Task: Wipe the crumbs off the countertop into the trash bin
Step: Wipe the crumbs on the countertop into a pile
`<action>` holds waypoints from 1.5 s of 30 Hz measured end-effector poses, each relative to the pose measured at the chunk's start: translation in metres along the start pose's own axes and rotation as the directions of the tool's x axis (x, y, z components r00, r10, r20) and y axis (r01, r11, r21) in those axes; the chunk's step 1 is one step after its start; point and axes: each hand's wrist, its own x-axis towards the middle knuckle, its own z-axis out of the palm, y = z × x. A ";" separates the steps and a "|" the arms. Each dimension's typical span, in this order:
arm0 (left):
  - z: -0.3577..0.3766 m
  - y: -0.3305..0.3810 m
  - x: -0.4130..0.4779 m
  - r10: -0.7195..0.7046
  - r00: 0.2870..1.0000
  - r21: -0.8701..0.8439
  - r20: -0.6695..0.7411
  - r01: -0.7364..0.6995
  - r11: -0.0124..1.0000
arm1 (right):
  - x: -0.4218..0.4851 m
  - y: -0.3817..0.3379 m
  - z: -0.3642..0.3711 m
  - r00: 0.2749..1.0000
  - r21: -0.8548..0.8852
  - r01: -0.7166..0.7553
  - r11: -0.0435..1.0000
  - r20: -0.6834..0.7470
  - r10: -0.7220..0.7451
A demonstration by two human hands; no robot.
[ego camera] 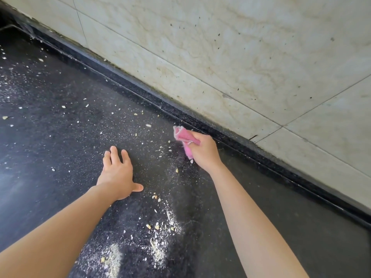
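Right hand [204,152] grips one pink cloth [185,137]; left hand [117,173] lies flat, fingers [114,154] straight, on countertop [60,137].

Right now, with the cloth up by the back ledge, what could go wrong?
The bunched pink cloth in the grip of the right hand sits beside the raised black back ledge; pale crumbs could lodge along that seam. They lie scattered widely over the dark speckled countertop, around the flat left hand too, so a narrow stroke may miss many. No trash bin is in view; swept crumbs may miss it.
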 end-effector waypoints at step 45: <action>0.012 -0.050 0.005 0.291 0.936 -0.056 -0.199 -0.307 0.950 | -0.092 -0.035 0.127 0.993 -0.380 -0.115 0.918 -0.029 0.112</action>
